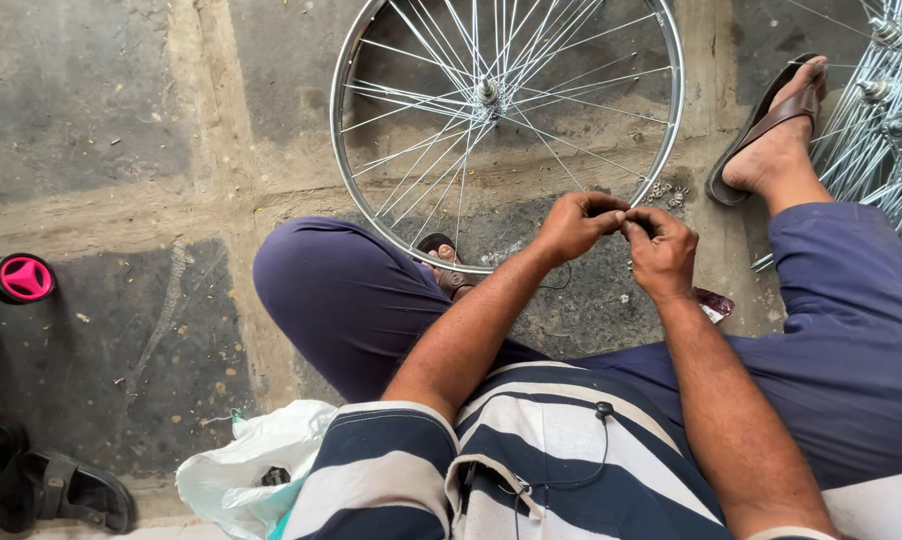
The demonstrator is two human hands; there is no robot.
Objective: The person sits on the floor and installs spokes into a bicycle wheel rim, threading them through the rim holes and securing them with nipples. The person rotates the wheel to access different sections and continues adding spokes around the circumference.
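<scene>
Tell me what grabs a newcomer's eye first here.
The shiny silver spoked bicycle wheel lying on the cracked concrete floor at top centre. Just below its rim, the left hand and right hand meet fingertip to fingertip, pinching something too small to identify. A pink-hubbed small black wheel sits far left.

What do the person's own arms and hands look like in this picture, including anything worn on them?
Both forearms are bare. The left hand and right hand wear no gloves, and no rings or watch show. Short navy-and-white striped sleeves cover the upper arms. A thin black earphone cable hangs over the shirt.

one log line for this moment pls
left hand | right hand | fingertips pinched together over bicycle wheel rim | held item too small to tell
</scene>
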